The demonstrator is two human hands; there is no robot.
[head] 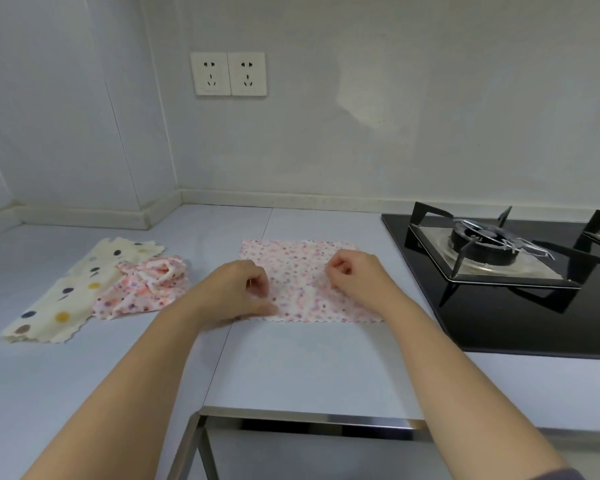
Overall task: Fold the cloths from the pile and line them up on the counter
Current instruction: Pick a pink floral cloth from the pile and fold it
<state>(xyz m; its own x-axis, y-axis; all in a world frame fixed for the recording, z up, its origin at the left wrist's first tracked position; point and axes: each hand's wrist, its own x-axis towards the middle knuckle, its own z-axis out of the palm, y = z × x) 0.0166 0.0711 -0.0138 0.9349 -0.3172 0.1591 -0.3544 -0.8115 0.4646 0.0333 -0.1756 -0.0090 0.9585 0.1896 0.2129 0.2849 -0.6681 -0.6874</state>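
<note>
A pink flowered cloth (300,271) lies spread flat on the pale counter (291,368), in the middle. My left hand (239,289) rests on its left part with curled fingers, the thumb down near the front left corner. My right hand (355,275) sits on the right part of the cloth, fingers curled under; whether either hand pinches fabric is hidden. To the left lies the pile: a crumpled pink flowered cloth (142,289) on top of a cream cloth with coloured dots (80,289).
A black gas hob (520,306) with a metal pan stand (482,247) fills the right side, close to the spread cloth. Two wall sockets (228,73) sit on the back wall. The counter's front edge has a metal frame (291,419) below.
</note>
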